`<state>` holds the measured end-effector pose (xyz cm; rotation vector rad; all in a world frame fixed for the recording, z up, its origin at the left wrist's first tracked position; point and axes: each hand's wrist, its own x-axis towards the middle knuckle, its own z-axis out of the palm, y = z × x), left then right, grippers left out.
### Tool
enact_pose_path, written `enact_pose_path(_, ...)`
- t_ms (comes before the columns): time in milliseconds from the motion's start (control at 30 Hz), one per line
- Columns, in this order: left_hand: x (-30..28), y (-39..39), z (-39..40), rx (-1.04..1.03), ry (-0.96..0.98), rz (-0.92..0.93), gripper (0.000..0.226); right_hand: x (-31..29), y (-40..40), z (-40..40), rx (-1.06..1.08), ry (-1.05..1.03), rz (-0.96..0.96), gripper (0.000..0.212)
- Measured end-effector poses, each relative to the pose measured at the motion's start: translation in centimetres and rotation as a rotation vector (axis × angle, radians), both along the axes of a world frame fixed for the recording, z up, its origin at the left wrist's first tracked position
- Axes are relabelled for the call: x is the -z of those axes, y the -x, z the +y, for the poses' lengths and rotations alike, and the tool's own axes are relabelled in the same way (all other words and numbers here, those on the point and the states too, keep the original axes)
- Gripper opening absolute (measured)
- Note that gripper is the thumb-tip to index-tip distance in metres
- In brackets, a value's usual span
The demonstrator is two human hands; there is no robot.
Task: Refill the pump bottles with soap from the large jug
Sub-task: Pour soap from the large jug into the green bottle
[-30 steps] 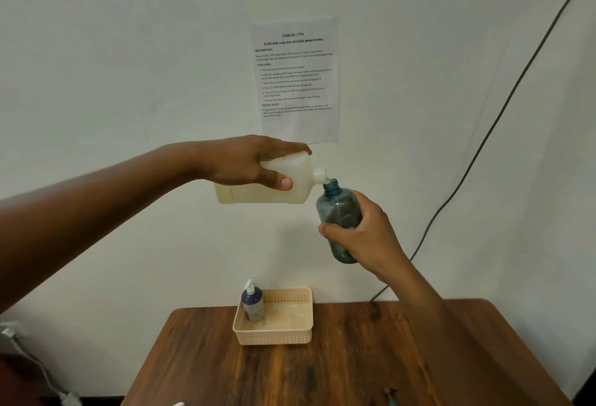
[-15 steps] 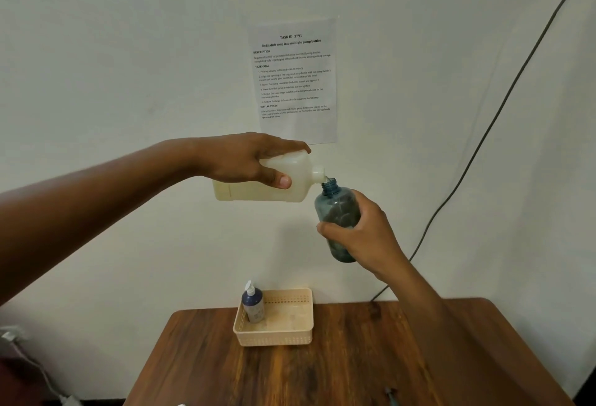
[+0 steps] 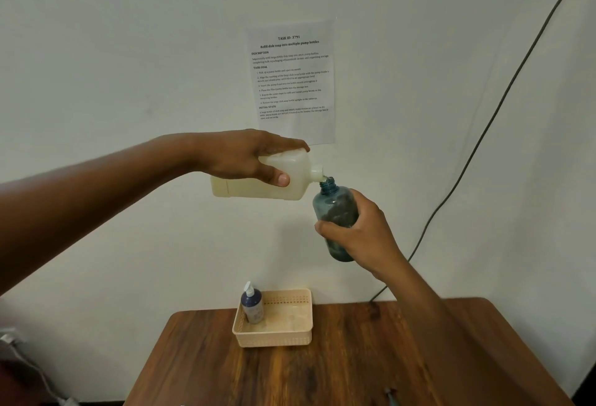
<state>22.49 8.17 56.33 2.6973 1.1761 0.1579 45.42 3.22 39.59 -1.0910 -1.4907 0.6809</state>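
My left hand (image 3: 245, 157) grips the large translucent white jug (image 3: 258, 188), which lies tipped on its side with pale soap inside. Its spout (image 3: 317, 173) touches the open mouth of a blue-grey bottle (image 3: 333, 209). My right hand (image 3: 361, 234) holds that bottle around its lower half, slightly tilted, with no pump on it. Both are raised high above the table, in front of the wall. A dark blue pump bottle (image 3: 252, 304) with a white pump stands in the left end of a beige basket (image 3: 290, 334).
The wooden table (image 3: 354, 367) sits below against the white wall. A printed task sheet (image 3: 292, 80) hangs on the wall behind the jug. A dark cable (image 3: 483, 134) runs down the wall at the right. A small object (image 3: 390, 394) lies at the table's near edge.
Both hands, the jug and the bottle have stayed almost still, drifting only slightly upward in view. The spout stays at the bottle's mouth.
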Motion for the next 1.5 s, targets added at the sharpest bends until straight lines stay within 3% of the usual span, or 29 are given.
enact_pose_path(233,-0.19,0.05,0.1,0.002,0.01,-0.001,0.083,-0.26,0.17,-0.09,-0.016,-0.009,0.014,0.05)
enact_pose_path(567,-0.33,0.18,0.29,0.003,0.016,0.008,0.081,-0.14,0.35,0.08,-0.019,-0.009,0.014,0.06)
enact_pose_path(933,-0.26,0.08,0.43,0.001,0.011,0.034,0.084,-0.18,0.57,0.11,-0.009,0.003,-0.003,0.05)
enact_pose_path(1500,-0.98,0.01,0.1,0.002,0.012,0.043,0.083,-0.2,0.57,0.32,-0.002,-0.013,-0.005,0.057)
